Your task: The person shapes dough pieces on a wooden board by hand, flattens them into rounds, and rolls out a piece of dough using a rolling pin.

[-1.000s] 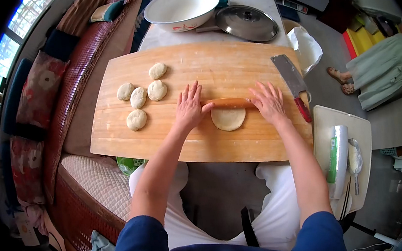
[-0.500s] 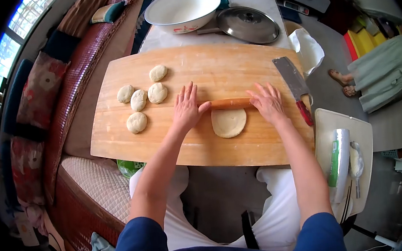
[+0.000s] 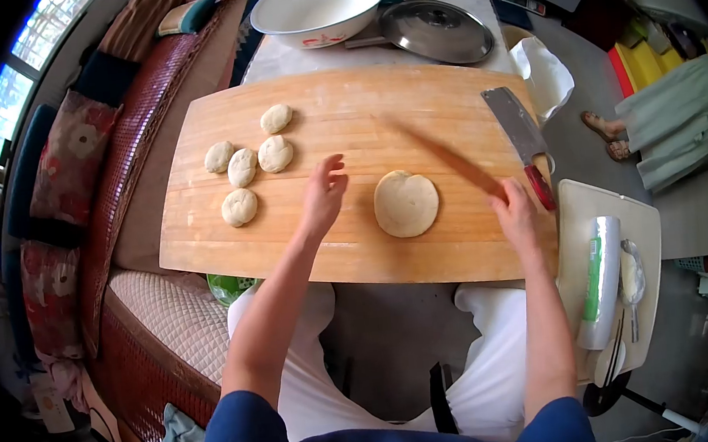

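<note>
Flattened dough (image 3: 406, 206) lies between our nearer, empty left grip (image 3: 325, 193) and our right grip (image 3: 515, 212), clasping the slanted rolling pin (image 3: 443, 156).

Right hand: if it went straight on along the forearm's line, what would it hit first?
Probably the cleaver, lying ahead on the wooden board; the right hand, gripping the rolling pin, might pass above it, since the hand's height is unclear.
</note>
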Action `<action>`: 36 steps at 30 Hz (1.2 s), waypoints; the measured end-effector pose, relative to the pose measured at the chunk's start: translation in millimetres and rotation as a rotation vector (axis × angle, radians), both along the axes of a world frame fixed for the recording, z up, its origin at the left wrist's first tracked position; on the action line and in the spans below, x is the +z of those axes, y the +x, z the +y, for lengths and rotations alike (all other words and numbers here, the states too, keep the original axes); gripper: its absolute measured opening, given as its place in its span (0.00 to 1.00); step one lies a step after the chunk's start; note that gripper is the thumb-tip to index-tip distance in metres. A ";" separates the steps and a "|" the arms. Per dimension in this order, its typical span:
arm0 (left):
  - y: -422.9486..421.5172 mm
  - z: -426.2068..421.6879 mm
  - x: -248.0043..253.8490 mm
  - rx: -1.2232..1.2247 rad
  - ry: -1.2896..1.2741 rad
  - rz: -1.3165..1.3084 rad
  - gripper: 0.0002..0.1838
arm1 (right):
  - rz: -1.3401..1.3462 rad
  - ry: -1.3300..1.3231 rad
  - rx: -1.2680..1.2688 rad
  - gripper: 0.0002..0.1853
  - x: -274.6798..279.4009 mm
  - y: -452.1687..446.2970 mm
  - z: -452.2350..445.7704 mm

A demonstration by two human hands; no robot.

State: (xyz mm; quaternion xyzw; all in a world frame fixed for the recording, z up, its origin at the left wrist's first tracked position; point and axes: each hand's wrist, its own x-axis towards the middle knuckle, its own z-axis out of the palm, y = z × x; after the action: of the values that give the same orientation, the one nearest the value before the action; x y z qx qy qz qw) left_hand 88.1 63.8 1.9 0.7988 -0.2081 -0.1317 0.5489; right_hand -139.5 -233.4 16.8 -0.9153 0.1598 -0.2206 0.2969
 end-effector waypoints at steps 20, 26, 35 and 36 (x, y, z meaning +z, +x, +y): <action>23.8 -62.9 81.0 -0.309 0.132 0.128 0.23 | -0.337 0.483 -0.327 0.14 -7.8 -4.2 -46.2; 150.2 -80.6 56.6 0.073 0.424 -0.706 0.20 | -0.359 0.473 -0.357 0.13 -1.7 -3.4 -50.6; 204.1 -86.4 -26.8 0.097 0.507 -0.694 0.33 | -0.307 0.486 -0.352 0.13 3.1 1.4 -52.7; 198.0 -92.0 -30.9 0.114 0.586 -0.655 0.35 | -0.298 0.477 -0.351 0.13 4.5 1.0 -51.6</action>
State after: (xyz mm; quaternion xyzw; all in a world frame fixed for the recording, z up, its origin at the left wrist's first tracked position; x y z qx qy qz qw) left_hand 286.1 -28.1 -29.1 0.9305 -0.2803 0.1054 0.2108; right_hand -138.5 -285.0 21.3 -0.7362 0.3169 -0.3563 0.4802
